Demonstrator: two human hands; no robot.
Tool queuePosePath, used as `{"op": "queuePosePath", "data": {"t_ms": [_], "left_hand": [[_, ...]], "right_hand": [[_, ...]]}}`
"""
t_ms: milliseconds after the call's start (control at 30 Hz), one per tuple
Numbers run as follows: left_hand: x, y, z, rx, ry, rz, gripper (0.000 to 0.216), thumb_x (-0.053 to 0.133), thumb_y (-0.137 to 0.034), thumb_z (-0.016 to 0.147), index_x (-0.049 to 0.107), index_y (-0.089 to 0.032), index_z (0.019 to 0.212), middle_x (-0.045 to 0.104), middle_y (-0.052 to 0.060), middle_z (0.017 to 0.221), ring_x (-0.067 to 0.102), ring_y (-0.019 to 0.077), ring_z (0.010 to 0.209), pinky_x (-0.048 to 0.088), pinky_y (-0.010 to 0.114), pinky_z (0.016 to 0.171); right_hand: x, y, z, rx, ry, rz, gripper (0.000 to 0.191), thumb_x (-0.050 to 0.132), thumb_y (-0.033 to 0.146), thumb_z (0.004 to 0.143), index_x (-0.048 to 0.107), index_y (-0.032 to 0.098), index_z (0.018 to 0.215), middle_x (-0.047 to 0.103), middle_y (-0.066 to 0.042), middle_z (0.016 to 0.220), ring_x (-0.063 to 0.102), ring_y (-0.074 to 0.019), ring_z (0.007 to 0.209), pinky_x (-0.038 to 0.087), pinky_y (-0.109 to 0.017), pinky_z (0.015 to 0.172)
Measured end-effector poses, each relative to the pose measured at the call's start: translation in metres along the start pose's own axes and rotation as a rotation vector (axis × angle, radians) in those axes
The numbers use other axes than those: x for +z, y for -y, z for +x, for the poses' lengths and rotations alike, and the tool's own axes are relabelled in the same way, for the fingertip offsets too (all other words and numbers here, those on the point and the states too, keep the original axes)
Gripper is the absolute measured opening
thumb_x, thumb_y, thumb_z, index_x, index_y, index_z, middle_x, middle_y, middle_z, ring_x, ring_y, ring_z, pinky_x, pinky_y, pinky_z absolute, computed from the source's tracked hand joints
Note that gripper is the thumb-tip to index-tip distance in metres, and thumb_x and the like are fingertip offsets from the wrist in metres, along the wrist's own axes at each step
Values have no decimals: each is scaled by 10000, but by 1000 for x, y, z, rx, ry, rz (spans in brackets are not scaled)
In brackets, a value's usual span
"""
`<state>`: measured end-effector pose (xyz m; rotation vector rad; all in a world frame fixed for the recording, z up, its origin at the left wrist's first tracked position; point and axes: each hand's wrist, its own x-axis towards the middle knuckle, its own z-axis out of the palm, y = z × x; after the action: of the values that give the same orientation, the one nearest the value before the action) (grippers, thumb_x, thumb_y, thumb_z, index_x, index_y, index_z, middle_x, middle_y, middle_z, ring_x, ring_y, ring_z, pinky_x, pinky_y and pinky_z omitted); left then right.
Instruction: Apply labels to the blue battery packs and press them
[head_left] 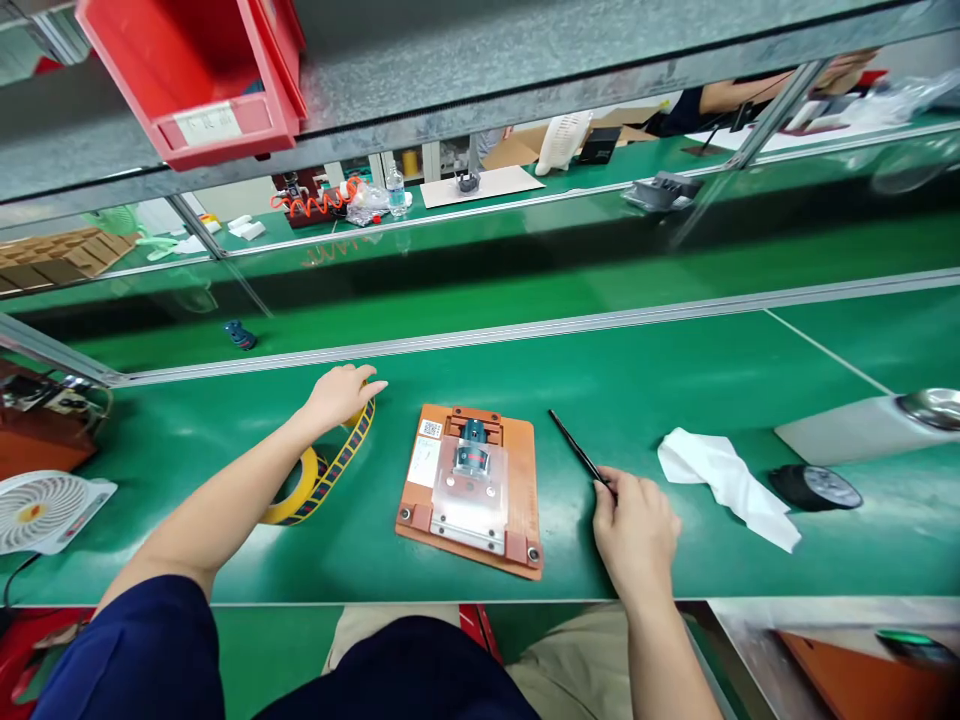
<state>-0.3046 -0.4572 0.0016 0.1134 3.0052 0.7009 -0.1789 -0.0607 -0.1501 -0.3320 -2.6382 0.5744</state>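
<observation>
My left hand (341, 394) is closed at the far end of a yellow-edged strip of dark labels (346, 452), with its fingertips on the strip. The strip curves back to a yellow label roll (300, 490), partly covered by my forearm. In my right hand (640, 530) is a pair of slim black tweezers (574, 440), tip pointing away from me and low over the bench. Between my hands lies an orange-brown fixture board (521, 480). It carries a dark blue-green housing part (474, 456) partly under a clear plate (465, 500).
A white cloth (720, 480), a black round part (814, 487) and a grey bottle (862, 430) lie at right. A small white fan (49, 510) stands at left. Another blue part (240, 335) sits beyond the rail (487, 337). A red bin (225, 125) hangs over the shelf edge.
</observation>
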Motion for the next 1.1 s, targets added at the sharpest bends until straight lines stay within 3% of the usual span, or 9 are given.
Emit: {"op": "queuePosePath", "data": {"t_ms": [133,200,267,333,433,600,800,933,1100], "left_hand": [[0,12,17,-33,66,8,239,805,-394,718,727,-168,709,707,93,707,677,274,785,485,326,784],[-5,15,11,-62,48,-15,212,794,-350,712,749,-159,792,712,80,713,680,256,725,495,313,717],[-12,18,-5,-92,20,-121,326,739,-379,766,746,-158,1006,726,64,741,689,238,691,508,301,658],[-18,19,-27,-126,-8,-387,476,742,-435,772,692,-170,1166,753,61,803,713,237,723,536,299,646],[-18,15,-58,-171,-103,-815,576,856,-473,660,703,-162,1121,779,95,910,740,255,824,581,313,708],[-5,8,-90,-189,-252,-939,431,892,-466,639,755,-144,891,776,92,848,734,233,772,588,288,685],[3,9,-109,-197,-289,-980,379,879,-469,667,751,-147,820,736,42,711,686,190,622,564,269,579],[7,11,-112,-191,-319,-981,368,878,-457,666,757,-148,823,735,44,719,690,196,641,562,271,594],[13,11,-112,-210,-336,-1010,387,883,-464,655,741,-149,828,738,44,728,696,201,659,556,277,620]], "right_hand": [[-3,-2,3,59,-40,226,334,456,420,892,671,181,983,607,-121,885,553,-310,872,429,-480,796],[-11,3,5,164,-83,514,329,571,467,854,677,193,1002,605,-79,883,548,-251,811,451,-467,823],[-22,16,10,329,-108,915,368,702,502,793,685,220,1029,611,-29,887,541,-185,752,478,-445,866],[-35,36,17,456,-61,1300,400,791,502,747,703,241,1037,614,9,861,546,-141,732,499,-426,926],[-49,78,30,454,100,1613,347,855,442,726,737,241,982,629,22,846,591,-115,769,525,-361,962],[-50,157,40,297,401,1622,279,861,398,751,744,253,958,712,-1,866,676,-131,794,573,-286,811],[-40,235,47,103,665,1557,300,861,353,759,718,220,987,754,-34,929,719,-175,861,592,-319,831],[-33,259,53,26,732,1580,268,858,340,755,708,204,931,750,-26,904,719,-165,843,599,-310,830],[-27,264,51,1,775,1542,275,855,354,752,690,199,909,736,-18,868,715,-160,798,596,-320,830]]}}
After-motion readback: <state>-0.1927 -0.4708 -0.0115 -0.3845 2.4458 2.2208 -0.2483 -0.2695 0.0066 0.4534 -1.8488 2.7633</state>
